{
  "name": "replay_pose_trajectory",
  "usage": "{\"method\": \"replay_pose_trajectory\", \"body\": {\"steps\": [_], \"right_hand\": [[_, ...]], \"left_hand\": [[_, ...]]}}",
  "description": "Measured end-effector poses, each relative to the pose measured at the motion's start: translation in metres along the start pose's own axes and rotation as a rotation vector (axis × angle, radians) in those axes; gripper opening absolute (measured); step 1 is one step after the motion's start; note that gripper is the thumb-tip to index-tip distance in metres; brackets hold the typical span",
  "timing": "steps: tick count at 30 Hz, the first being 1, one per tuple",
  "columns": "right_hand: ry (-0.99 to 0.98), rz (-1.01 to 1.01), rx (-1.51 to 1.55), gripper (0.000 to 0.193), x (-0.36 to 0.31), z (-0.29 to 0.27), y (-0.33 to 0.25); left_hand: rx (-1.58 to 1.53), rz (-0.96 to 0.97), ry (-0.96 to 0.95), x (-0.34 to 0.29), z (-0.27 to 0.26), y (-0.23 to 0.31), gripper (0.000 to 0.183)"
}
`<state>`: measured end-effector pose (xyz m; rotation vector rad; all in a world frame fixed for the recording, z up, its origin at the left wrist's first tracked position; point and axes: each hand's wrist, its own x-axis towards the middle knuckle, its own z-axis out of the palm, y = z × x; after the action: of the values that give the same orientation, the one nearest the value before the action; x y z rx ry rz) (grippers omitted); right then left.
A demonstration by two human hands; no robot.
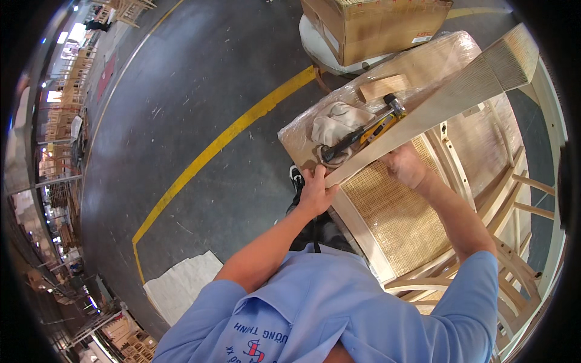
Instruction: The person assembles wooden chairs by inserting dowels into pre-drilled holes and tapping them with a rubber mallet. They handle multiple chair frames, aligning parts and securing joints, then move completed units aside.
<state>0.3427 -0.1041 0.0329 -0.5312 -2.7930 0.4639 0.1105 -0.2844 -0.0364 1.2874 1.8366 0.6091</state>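
A long pale wooden board (448,97) stands on edge, slanting from my body toward the far right. My left hand (318,192) is closed around its near end. On the board's right side, my right hand (404,166) is curled shut close against the wood, over a woven cane panel (393,212) in a wooden frame. What its fingers hold, if anything, is hidden. Left of the board lie a hammer (351,143) with a dark handle, a yellow-and-black tool (380,128), a crumpled cloth (340,121) and a small wooden block (383,88).
A plastic-wrapped work surface (436,60) bears these things. Beyond it, a cardboard box (387,30) rests on a round white-topped stand (315,42). Curved wooden chair parts (514,266) crowd the right. A yellow line (224,139) crosses the grey floor; a pale sheet (184,284) lies there.
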Motion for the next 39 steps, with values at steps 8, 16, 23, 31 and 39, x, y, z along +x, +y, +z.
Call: {"method": "replay_pose_trajectory", "body": {"steps": [8,16,23,31,39], "right_hand": [[0.073,-0.005,-0.051,0.039,-0.015,0.007,0.003],[0.141,0.110,-0.127,0.024,-0.028,0.024,-0.007],[0.278,0.266,-0.166,0.021,-0.023,0.032,-0.018],[0.319,0.424,-0.258,0.019,-0.018,0.039,-0.038],[0.725,1.585,0.298,0.031,0.026,0.060,-0.100]], "left_hand": [[0.385,0.015,-0.405,0.025,-0.057,0.007,0.035],[-0.116,0.091,-0.490,0.161,-0.054,0.134,0.027],[-0.275,0.096,-0.970,0.215,0.017,0.184,0.029],[-0.003,0.166,-0.960,0.219,0.042,0.193,0.019],[-0.007,0.174,-0.918,0.224,0.036,0.192,0.019]]}}
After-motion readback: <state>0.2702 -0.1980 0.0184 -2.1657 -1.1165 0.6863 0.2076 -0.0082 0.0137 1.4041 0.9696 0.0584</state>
